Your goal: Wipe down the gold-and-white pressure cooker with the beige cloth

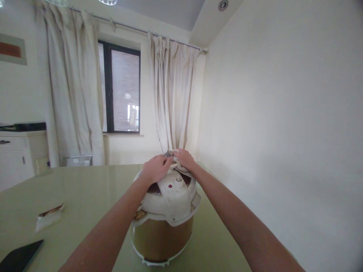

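Bottom left corner: dark phone (20, 257) flat on pale green table (85, 189), small white packet (48, 218) just beyond. Centre, near table's front edge: electric pressure cooker (163, 230), upright, gold-brown body w/ cream base ring, cream lid (172, 196) w/ maroon inset, red dot and knob on handle bar, surface looks grimy. Left hand (155, 169) resting on lid's far side, fingers curled narrow toward a greyish cloth (172, 158); right hand (185, 158) bunched over same cloth at lid's back edge, fingers closed on it. Behind: white cabinet (19, 155) left, dark-framed window (121, 90) btwn cream curtains (176, 94).
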Demonstrator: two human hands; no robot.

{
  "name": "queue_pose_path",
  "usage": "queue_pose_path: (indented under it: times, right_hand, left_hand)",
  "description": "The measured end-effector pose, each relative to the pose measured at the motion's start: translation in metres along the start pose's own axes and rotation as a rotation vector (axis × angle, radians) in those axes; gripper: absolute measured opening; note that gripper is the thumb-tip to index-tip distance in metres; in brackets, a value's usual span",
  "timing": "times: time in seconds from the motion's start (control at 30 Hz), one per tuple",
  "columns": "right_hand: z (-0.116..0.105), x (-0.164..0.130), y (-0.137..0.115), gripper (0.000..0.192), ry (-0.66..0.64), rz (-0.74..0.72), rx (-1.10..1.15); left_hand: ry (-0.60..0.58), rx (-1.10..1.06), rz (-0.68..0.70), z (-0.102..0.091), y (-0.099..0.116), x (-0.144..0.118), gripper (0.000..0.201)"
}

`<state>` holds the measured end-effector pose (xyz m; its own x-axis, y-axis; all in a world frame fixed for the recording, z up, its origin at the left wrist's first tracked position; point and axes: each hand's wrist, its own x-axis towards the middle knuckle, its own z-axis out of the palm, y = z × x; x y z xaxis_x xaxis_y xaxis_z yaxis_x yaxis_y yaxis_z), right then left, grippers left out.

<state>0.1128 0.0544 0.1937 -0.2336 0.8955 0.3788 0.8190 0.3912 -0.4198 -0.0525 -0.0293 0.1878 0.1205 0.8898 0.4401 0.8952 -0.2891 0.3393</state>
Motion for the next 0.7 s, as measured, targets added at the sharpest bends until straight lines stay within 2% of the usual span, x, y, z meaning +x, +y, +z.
queue_pose_path:
  times: [0.2, 0.37, 0.5, 0.7]
  right_hand:
    - [-0.020, -0.042, 0.004, 0.037, 0.012, -0.083, 0.036]
    - [-0.040, -0.074, -0.010, 0.044, 0.011, 0.013, -0.142]
    - [-0.036, -0.062, -0.018, 0.042, 0.048, 0.038, -0.240]
    - [-0.016, -0.008, 0.003, 0.034, -0.043, -0.125, -0.122]
  left_hand:
    - [0.004, 0.055, 0.025, 0.002, -0.002, 0.004, 0.054]
    - [-0.020, 0.083, 0.054, 0.001, 0.001, 0.003, 0.050]
    - [-0.019, 0.091, 0.032, -0.002, 0.004, 0.000, 0.051]
    - [-0.022, 0.078, 0.012, -0.005, 0.007, -0.002, 0.051]
